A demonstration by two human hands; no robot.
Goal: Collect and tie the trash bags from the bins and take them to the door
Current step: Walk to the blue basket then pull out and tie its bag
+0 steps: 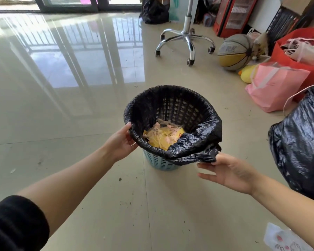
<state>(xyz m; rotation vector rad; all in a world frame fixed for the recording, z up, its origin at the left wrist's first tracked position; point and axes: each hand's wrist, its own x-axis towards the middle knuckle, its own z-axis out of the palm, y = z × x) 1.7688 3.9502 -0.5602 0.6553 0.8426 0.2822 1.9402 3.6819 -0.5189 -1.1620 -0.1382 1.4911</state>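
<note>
Glossy beige tiled floor [65, 109] all round. At 3 o'clock, a bulging black sack [301, 142], crinkled and shiny. Dead centre, a pale blue lattice bin [159, 163] lined with a black trash bag [194, 142], yellow and pink scraps [163, 135] at the bottom. At 1 o'clock, a basketball [234, 52], lettering blurred, unreadable. Right hand [230, 172] at 4 o'clock pinching the liner's loose edge, remaining fingers straight. Left hand [121, 140] at 9 o'clock of the rim, fingers curled on the liner.
</note>
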